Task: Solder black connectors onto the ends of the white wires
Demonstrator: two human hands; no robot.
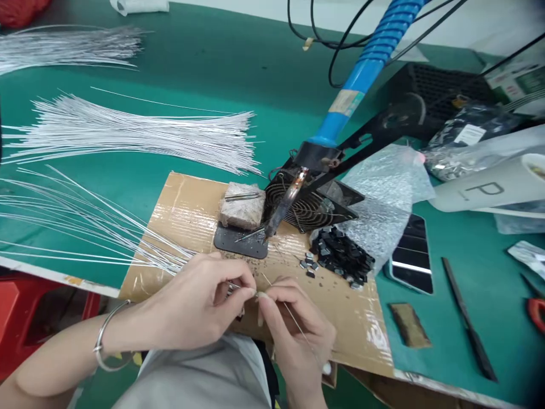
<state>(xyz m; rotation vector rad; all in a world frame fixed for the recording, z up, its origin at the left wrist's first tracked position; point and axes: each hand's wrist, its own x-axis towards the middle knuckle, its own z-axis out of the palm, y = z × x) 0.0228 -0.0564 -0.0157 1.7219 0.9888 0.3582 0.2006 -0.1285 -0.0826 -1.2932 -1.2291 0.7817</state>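
My left hand [200, 307] is closed in a pinch, thumb against forefinger, on the end of a thin wire. Loose white wires [166, 258] fan out to the left from just behind it. My right hand [300, 326] meets it fingertip to fingertip, its thumb and forefinger pinched too. A fine silvery strand [293, 315] runs across the right fingers; it looks like solder wire. What exactly lies between the touching fingertips is too small to tell. Above the hands, a blue-handled soldering iron [289, 201] is held in a stand with its tip pointing down.
Brown cardboard [366, 335] covers the bench under the hands. A sponge-like block [242, 207], a black fan [310, 204] and a heap of small black connectors [343, 255] stand around the iron. A wire bundle [145, 133] lies behind; a phone [411, 255] and file [468, 324] lie right.
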